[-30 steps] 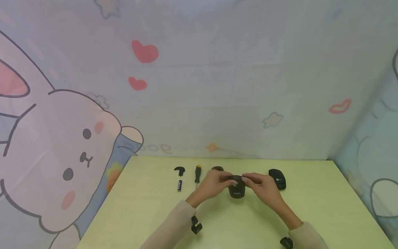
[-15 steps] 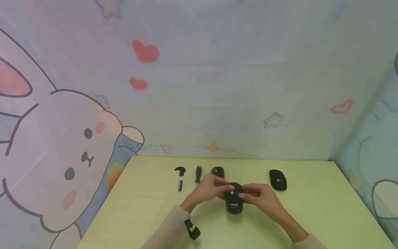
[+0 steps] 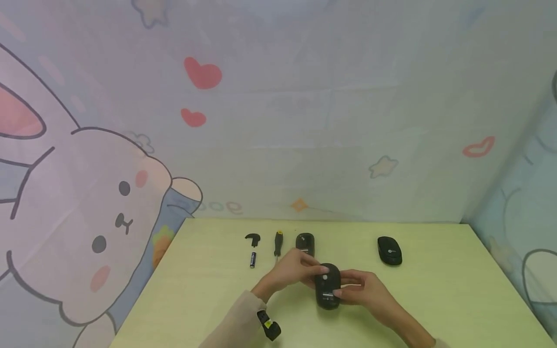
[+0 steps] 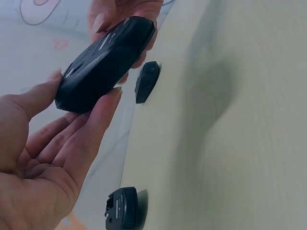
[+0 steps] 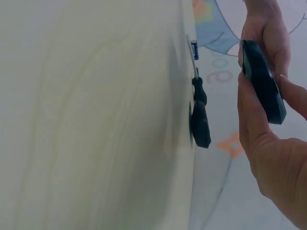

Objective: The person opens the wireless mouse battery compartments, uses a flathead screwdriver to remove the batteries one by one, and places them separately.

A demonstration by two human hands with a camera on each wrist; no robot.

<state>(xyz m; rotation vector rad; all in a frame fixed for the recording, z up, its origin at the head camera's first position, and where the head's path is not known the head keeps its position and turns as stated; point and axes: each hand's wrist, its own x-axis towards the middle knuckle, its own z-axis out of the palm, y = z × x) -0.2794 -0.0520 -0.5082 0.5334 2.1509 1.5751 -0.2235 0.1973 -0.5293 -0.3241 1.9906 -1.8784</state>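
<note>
the black mouse (image 3: 328, 290) is between the two hands, lifted clear of the tabletop (image 3: 196, 299), and both hands touch it, so neither is the nearer. its long axis runs roughly away from the person, one rounded end toward the body and the other toward the back wall, and the face with a small pale dot and a label is turned up to the head camera. the left hand (image 3: 289, 271) grips the far end from the left, thumb on the labelled face and fingers curved beneath; the right hand (image 3: 365, 292) pinches the right edge closer to the near end, thumb over the rim by the label. so the two grips are staggered along the length, not squarely opposite. just beyond the left hand lies a second mouse (image 3: 304, 243), partly covered by it in the head view; the left wrist view shows a dark recess in that mouse, but what sits inside i cannot tell. left of it are a screwdriver (image 3: 278, 243), then a hooked black piece (image 3: 253, 239) with a battery (image 3: 253, 260) just nearer the person. a third mouse (image 3: 389, 251) rests beyond the right hand, well apart from the others.
</note>
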